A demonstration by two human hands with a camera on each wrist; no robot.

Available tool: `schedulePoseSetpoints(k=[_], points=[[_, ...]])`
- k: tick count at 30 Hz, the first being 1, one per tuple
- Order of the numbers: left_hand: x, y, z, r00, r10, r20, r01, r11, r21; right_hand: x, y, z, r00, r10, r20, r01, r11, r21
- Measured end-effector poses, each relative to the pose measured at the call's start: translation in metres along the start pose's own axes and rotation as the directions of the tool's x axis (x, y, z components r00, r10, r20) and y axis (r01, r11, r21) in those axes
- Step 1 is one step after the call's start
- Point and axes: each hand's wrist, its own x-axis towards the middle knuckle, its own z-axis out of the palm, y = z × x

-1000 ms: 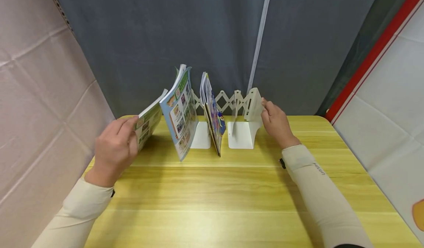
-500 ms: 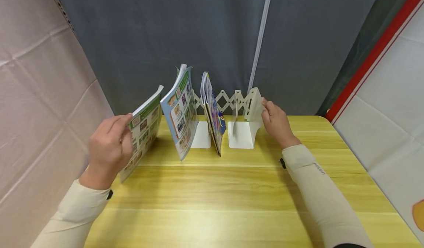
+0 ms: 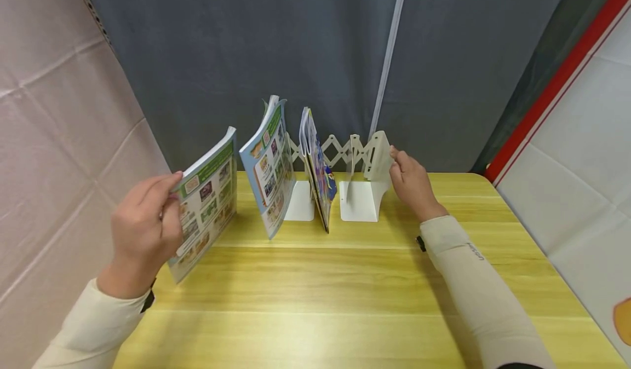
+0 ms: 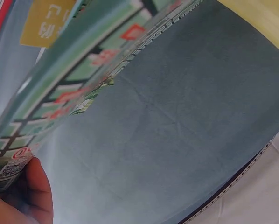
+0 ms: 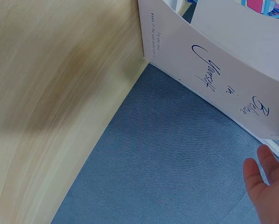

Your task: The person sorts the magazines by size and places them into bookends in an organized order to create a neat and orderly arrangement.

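Observation:
My left hand [image 3: 143, 226] grips the upper near corner of a thin magazine [image 3: 207, 205] with a green band and small pictures, at the left of the table. Its blurred cover [image 4: 69, 88] crosses the left wrist view. The fingertips of my right hand [image 3: 414, 183] touch the right end plate of a white expandable book rack [image 3: 359, 202]. "Believe in Yourself" is written on that end plate [image 5: 223, 79] in the right wrist view; the thumb is not visible there. A blue-edged magazine [image 3: 268, 172] and several thin booklets [image 3: 315, 166] stand leaning in the rack.
The wooden table [image 3: 315, 292] ends against a grey curtain [image 3: 236, 46]. White-covered walls flank it, the right one [image 3: 581, 155] with a red stripe. The rack's lattice [image 3: 335, 150] runs along the back.
My left hand has drawn the green-banded magazine left and toward me, away from the other magazine, and more of its cover shows. The right hand and rack have stayed put.

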Motion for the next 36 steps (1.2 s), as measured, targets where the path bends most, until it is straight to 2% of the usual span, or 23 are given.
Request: schedulePoseSetpoints(k=[10,20,26,36], points=[[0.013,0.022,-0.015,0.996,-0.015,-0.092,0.010,0.999,-0.046,0.000,0.003,0.002,0.999,-0.024,-0.021,0.024,1.000,0.000],[0.014,0.028,-0.027,0.985,-0.033,-0.170,0.018,0.996,-0.092,0.000,0.003,0.002,0.999,-0.028,-0.020,0.028,1.000,0.001],[0.016,0.040,-0.034,0.975,-0.053,-0.217,0.027,0.992,-0.122,0.000,0.002,0.001,1.000,-0.025,-0.016,0.025,1.000,-0.001],[0.006,0.045,-0.043,0.961,-0.070,-0.268,-0.006,0.961,-0.275,0.000,0.003,0.001,1.000,-0.026,-0.013,0.026,1.000,0.000]])
